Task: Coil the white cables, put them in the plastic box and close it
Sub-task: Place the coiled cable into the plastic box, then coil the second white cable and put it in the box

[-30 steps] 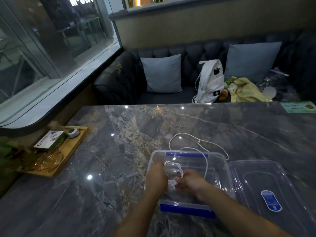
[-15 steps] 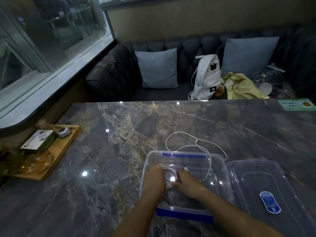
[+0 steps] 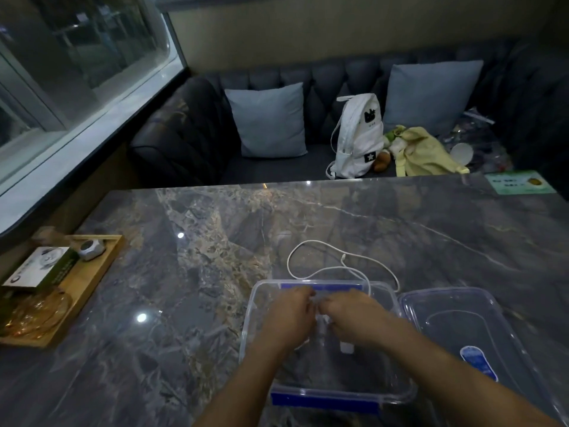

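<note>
A clear plastic box point(image 3: 249, 322) with blue clips stands open on the marble table, near its front edge. My left hand point(image 3: 288, 317) and my right hand point(image 3: 354, 318) are both inside it, fingers closed around a white cable; a white plug point(image 3: 346, 346) shows below my right hand. A loose white cable point(image 3: 311, 245) loops on the table behind the box, and one strand runs over the back rim. The clear lid point(image 3: 455, 306) with a blue label lies flat just right of the box.
A wooden tray point(image 3: 92, 272) at the table's left edge holds a small carton, a grey gadget and an amber glass dish. A green card point(image 3: 520, 181) lies at the far right corner. Behind the table is a dark sofa with cushions and a white backpack point(image 3: 357, 134).
The coil that my hands held up above the box a second ago has gone down into it. Both hands have sunk inside and shifted towards the back wall.
</note>
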Tool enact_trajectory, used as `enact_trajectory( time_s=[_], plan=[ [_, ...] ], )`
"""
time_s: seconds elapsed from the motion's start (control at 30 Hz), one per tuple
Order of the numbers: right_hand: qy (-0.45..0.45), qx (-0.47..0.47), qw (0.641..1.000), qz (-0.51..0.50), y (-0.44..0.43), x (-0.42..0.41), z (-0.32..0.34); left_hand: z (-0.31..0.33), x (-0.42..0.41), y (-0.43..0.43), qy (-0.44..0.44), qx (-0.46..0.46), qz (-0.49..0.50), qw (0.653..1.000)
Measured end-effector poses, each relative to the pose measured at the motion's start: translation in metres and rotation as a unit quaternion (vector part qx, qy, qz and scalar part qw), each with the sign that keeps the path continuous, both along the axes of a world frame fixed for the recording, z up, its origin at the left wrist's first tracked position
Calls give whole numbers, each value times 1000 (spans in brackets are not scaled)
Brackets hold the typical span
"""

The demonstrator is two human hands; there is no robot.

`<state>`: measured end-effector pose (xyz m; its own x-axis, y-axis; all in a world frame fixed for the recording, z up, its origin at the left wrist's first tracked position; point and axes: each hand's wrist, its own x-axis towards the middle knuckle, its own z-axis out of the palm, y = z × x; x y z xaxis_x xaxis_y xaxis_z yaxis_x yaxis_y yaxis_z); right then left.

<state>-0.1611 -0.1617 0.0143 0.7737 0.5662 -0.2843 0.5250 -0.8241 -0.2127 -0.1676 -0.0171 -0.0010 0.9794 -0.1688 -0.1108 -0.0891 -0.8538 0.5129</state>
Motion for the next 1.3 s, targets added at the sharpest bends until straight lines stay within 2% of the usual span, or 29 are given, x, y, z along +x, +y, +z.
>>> enact_trajectory(
  time_s=[0.13, 0.3, 0.37, 0.47, 0.57, 0.7, 0.83, 0.9, 1.07, 1.2, 1.23, 1.3],
  plan=[
    [-62, -114, 991, 44, -22, 5, 7, -5, -1, -16, 55, 43, -186, 980],
    [-99, -127, 982, 96, -40, 11, 23, -8, -11, -28, 94, -57, -199, 974],
    [-80, -47, 993, 69, -44, 14, 29, -2, -11, -29, 115, -115, -175, 971],
    [-71, 142, 987, -16, -48, 19, 39, 14, -10, -28, 133, -292, -71, 945],
    [-59, 295, 951, -68, -48, 24, 46, 36, -7, -24, 123, -424, 3, 897],
    [-21, 431, 891, -145, -45, 27, 52, 71, 0, -12, 153, -557, 13, 816],
    [-1, 474, 866, -161, -42, 27, 56, 101, 2, 3, 170, -684, -7, 709],
    [5, 482, 861, -163, -40, 27, 57, 114, 1, 9, 177, -714, -27, 677],
    [1, 515, 833, -200, -40, 31, 60, 147, -6, 21, 158, -760, -81, 625],
    [-1, 575, 785, -231, -44, 31, 65, 167, -4, 32, 94, -792, -43, 601],
    [0, 583, 779, -232, -44, 31, 65, 169, -4, 33, 82, -797, -27, 597],
    [-26, 573, 790, -219, -44, 29, 66, 167, -5, 33, 68, -804, 2, 591]
  ],
)
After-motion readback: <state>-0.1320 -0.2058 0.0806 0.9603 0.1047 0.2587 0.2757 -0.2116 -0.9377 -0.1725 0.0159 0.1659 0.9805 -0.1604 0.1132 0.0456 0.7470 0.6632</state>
